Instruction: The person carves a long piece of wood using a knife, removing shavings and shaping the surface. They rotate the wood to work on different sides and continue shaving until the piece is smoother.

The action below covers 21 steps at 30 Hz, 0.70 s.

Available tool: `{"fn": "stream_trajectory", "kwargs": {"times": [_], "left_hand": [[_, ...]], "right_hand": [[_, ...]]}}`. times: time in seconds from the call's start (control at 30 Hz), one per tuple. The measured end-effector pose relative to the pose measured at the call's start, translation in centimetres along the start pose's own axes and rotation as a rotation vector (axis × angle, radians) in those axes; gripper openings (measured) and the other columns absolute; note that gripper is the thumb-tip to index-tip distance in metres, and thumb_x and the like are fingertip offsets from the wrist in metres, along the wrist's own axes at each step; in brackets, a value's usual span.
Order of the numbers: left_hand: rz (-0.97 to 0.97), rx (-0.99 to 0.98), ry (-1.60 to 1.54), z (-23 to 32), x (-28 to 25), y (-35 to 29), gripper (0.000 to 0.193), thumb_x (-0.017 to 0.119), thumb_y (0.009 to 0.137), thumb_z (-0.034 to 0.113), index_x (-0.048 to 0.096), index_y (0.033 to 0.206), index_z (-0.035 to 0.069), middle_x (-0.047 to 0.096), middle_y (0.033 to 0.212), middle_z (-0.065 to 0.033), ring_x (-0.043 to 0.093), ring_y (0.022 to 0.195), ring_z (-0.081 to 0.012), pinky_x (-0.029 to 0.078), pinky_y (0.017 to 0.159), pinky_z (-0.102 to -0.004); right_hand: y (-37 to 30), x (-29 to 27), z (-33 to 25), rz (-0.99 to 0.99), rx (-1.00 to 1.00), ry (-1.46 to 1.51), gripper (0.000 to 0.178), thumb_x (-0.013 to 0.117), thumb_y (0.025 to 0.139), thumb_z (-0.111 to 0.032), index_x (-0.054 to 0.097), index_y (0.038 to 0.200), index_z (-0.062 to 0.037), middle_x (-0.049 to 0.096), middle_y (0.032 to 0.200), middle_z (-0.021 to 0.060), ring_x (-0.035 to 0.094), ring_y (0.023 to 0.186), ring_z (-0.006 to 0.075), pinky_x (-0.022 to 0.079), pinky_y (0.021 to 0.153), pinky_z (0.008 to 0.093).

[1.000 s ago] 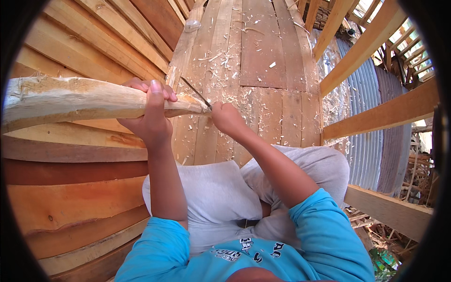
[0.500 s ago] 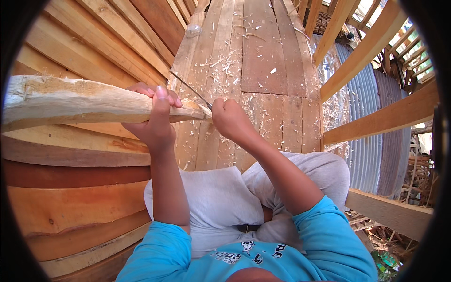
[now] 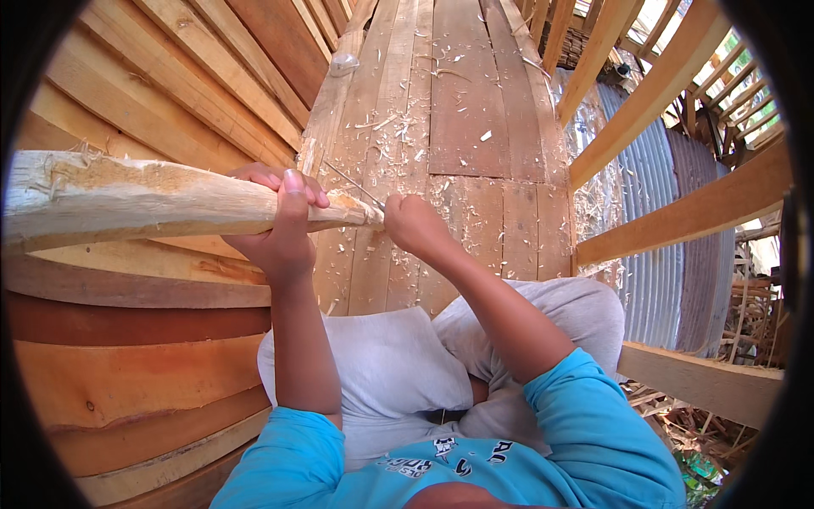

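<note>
The left hand grasps the pale pole near its tip, seemingly to steady it over the floor's left edge; the right hand clenches a thin-bladed tool.

Beside the log, the visible blade has drawn in since half a second ago, its far end now closer to the log's narrow tip and at a slightly flatter slant to the log. Compared with a second ago, the left hand grips slightly nearer that tip, and the log's thick end sits lower against the wall boards.
</note>
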<state>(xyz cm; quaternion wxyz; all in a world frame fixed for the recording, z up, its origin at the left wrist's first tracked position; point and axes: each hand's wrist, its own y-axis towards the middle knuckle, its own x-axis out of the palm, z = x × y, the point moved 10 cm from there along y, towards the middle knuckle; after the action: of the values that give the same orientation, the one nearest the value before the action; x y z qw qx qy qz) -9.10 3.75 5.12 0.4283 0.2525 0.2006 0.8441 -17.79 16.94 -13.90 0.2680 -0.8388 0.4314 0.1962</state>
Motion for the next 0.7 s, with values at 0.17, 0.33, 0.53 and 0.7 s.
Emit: {"fn": "stream_trajectory", "kwargs": {"times": [0.17,0.33,0.53,0.7], "left_hand": [[0.040,0.002,0.021,0.1,0.4,0.4,0.019,0.059,0.083,-0.003,0.043,0.089,0.007,0.049,0.067,-0.0065,0.052,0.056,-0.0166,0.050,0.058,-0.0354],[0.087,-0.026,0.012,0.3,-1.0,0.7,0.019,0.059,0.084,-0.003,0.044,0.089,0.007,0.050,0.067,-0.0070,0.053,0.058,-0.0155,0.050,0.059,-0.0340],[0.249,-0.020,0.110,0.5,-1.0,-0.2,0.016,0.059,0.085,-0.005,0.047,0.090,0.004,0.053,0.069,-0.0075,0.055,0.059,-0.0153,0.050,0.060,-0.0317],[0.164,0.005,0.082,0.3,-0.9,0.2,0.016,0.060,0.085,-0.005,0.048,0.090,0.004,0.054,0.069,-0.0077,0.056,0.060,-0.0148,0.049,0.062,-0.0294]], "right_hand": [[0.5,1.5,0.5,0.075,0.119,0.281,0.058,0.031,0.094,-0.031,0.063,0.086,0.0166,0.061,0.088,0.0393,0.062,0.091,0.0512,0.046,0.088,0.0506],[-1.1,-0.3,-2.1,0.019,0.056,0.216,0.059,0.029,0.096,-0.032,0.062,0.087,0.0166,0.061,0.086,0.0389,0.063,0.092,0.0500,0.047,0.086,0.0506],[0.5,1.4,0.7,0.083,0.099,0.164,0.059,0.029,0.096,-0.033,0.063,0.086,0.0143,0.062,0.088,0.0378,0.063,0.092,0.0494,0.046,0.086,0.0515],[-0.1,1.0,-0.3,0.123,0.030,0.253,0.058,0.030,0.096,-0.033,0.063,0.089,0.0142,0.062,0.091,0.0377,0.062,0.095,0.0498,0.045,0.088,0.0519]]}}
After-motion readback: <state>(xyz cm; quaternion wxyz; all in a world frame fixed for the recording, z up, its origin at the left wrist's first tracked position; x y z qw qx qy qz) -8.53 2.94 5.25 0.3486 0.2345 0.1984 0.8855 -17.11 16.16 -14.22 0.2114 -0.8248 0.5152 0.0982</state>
